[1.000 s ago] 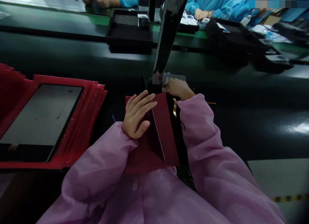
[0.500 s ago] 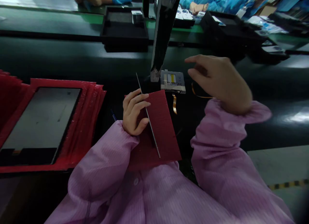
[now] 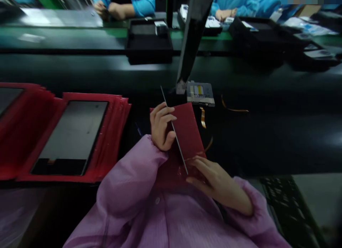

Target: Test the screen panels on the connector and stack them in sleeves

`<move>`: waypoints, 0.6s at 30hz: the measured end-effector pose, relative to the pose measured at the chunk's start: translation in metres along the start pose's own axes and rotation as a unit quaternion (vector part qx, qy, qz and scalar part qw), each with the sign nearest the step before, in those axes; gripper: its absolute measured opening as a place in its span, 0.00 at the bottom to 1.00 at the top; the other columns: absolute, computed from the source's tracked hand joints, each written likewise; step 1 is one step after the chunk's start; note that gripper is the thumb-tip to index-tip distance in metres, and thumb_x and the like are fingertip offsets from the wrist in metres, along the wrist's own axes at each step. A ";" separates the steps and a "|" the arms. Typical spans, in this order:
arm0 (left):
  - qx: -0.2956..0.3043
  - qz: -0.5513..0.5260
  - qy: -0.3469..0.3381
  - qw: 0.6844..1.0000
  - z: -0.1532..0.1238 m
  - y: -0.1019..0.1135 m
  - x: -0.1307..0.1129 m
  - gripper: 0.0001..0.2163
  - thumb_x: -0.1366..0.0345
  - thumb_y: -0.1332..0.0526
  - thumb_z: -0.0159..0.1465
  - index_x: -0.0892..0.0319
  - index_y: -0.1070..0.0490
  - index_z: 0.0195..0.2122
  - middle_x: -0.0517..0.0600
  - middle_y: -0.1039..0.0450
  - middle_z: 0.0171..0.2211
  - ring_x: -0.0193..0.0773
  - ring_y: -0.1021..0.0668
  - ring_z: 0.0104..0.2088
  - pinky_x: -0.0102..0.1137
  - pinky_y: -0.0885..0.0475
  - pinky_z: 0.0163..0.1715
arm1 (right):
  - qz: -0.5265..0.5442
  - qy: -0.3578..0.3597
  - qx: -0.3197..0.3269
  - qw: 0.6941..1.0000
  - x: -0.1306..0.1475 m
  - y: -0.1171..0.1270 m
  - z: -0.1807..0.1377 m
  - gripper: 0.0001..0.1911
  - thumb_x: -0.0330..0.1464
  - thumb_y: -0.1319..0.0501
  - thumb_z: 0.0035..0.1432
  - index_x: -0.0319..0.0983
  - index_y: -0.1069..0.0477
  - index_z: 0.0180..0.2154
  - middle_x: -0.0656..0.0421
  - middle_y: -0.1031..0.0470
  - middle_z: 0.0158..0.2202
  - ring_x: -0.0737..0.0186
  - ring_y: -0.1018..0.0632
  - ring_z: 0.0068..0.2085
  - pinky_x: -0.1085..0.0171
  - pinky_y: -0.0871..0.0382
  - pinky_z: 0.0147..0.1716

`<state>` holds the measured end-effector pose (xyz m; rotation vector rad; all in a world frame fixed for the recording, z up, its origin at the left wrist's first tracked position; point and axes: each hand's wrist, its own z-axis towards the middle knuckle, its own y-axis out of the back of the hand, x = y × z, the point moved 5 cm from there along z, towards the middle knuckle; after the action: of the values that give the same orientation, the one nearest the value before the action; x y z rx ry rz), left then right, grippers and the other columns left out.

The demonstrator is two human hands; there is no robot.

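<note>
Your left hand point(image 3: 161, 127) is closed around a thin panel point(image 3: 180, 151). The fingers curl over its upper part and the thumb presses from the near side, so the panel stands on its edge in front of your chest. From this angle it appears only as a narrow, pale line that runs slanted from top left to bottom right. A red sleeve point(image 3: 190, 130) lies against its right face, matt and dark red, with a straight upper edge.

Your right hand point(image 3: 215, 182) is open. The fingers are stretched out and lightly spread, and the tips touch the lower corner of the red sleeve.

Just behind the sleeve, a small module point(image 3: 200, 93) with a yellow label lies on the dark bench point(image 3: 267, 134), below a black post point(image 3: 193, 37). Orange ribbon cables point(image 3: 203, 118) curl beside it. At your left, red trays point(image 3: 113, 134) are stacked, and the top one carries a dark screen point(image 3: 72, 134). Across the bench are a black tray point(image 3: 148, 41) and people in blue sleeves point(image 3: 141, 4).
</note>
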<state>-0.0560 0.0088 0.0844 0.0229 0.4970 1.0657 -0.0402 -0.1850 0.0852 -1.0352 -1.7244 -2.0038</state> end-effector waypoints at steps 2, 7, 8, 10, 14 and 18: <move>0.001 -0.005 0.004 1.000 0.001 0.001 -0.002 0.19 0.49 0.56 0.69 0.57 0.33 0.44 0.55 0.28 0.46 0.48 0.30 0.57 0.47 0.35 0.57 | 0.024 -0.014 -0.064 0.998 -0.006 -0.013 0.000 0.16 0.40 0.42 0.66 0.43 0.35 0.54 0.52 0.24 0.48 0.56 0.21 0.47 0.59 0.25 0.44; 0.002 -0.013 0.011 1.000 0.003 0.000 -0.002 0.20 0.49 0.54 0.69 0.59 0.32 0.45 0.57 0.27 0.46 0.49 0.30 0.58 0.47 0.34 0.56 | 0.028 0.017 -0.178 0.984 -0.008 -0.020 0.003 0.15 0.35 0.41 0.64 0.48 0.35 0.53 0.54 0.24 0.46 0.55 0.21 0.46 0.60 0.23 0.43; 0.001 -0.017 0.012 1.000 0.002 0.000 -0.002 0.20 0.49 0.53 0.69 0.59 0.32 0.45 0.57 0.27 0.46 0.49 0.30 0.58 0.47 0.34 0.56 | 0.025 0.019 -0.191 0.981 -0.008 -0.020 0.002 0.16 0.35 0.41 0.64 0.49 0.35 0.53 0.55 0.24 0.45 0.56 0.20 0.45 0.60 0.23 0.42; 0.000 -0.024 0.014 1.000 0.002 0.000 -0.003 0.19 0.49 0.53 0.69 0.59 0.32 0.45 0.58 0.27 0.47 0.49 0.30 0.58 0.47 0.34 0.56 | 0.026 0.016 -0.208 0.978 -0.009 -0.020 0.002 0.16 0.35 0.40 0.63 0.50 0.35 0.53 0.57 0.23 0.43 0.56 0.20 0.43 0.59 0.23 0.41; 0.007 -0.032 0.021 0.999 0.001 0.000 -0.002 0.19 0.50 0.52 0.68 0.58 0.32 0.46 0.58 0.27 0.47 0.50 0.31 0.59 0.49 0.34 0.56 | 0.050 0.006 -0.242 0.969 -0.009 -0.021 0.000 0.15 0.35 0.39 0.62 0.51 0.32 0.50 0.58 0.22 0.41 0.56 0.20 0.40 0.60 0.23 0.39; 0.009 -0.041 0.026 0.999 0.001 -0.001 -0.002 0.19 0.49 0.52 0.68 0.58 0.32 0.46 0.58 0.27 0.47 0.50 0.31 0.59 0.49 0.35 0.57 | 0.167 -0.036 -0.234 0.957 -0.017 -0.025 0.002 0.10 0.37 0.40 0.63 0.51 0.28 0.46 0.59 0.23 0.39 0.60 0.21 0.38 0.64 0.24 0.37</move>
<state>-0.0558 0.0069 0.0862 -0.0090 0.5510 0.9837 -0.0439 -0.1812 0.0560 -1.4500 -1.0217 -2.2076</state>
